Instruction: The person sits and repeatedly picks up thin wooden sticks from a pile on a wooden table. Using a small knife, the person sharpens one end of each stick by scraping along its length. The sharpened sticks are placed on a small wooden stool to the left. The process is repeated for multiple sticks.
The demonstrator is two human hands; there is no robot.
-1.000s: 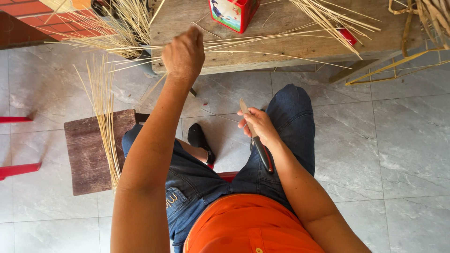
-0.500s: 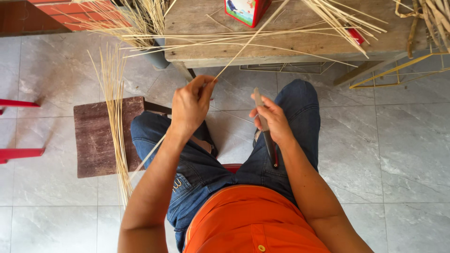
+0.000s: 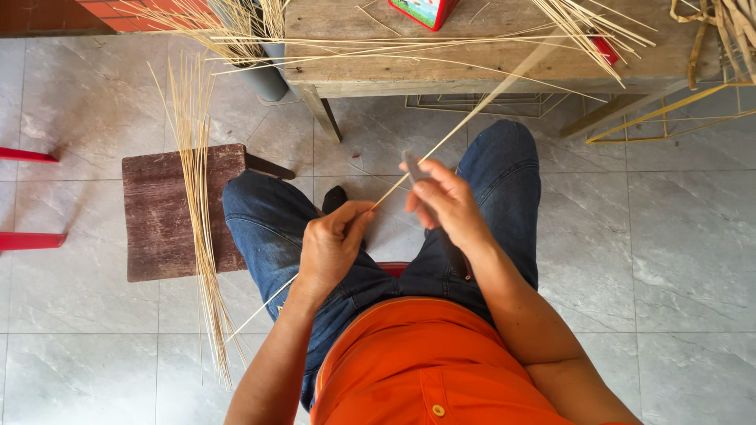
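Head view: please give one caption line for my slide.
Left hand pinches a thin bamboo strip; right hand holds a knife.

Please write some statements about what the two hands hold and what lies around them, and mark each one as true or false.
1. The left hand pinches a long thin strip. True.
2. The right hand is empty. False: it grips a small blade-like tool next to the strip.
3. A bundle of thin strips lies across the dark wooden stool. True.
4. The wooden bench ahead carries only a red box. False: many loose strips lie on it too.
5. The person stands upright. False: the knees in blue jeans are bent, seated.
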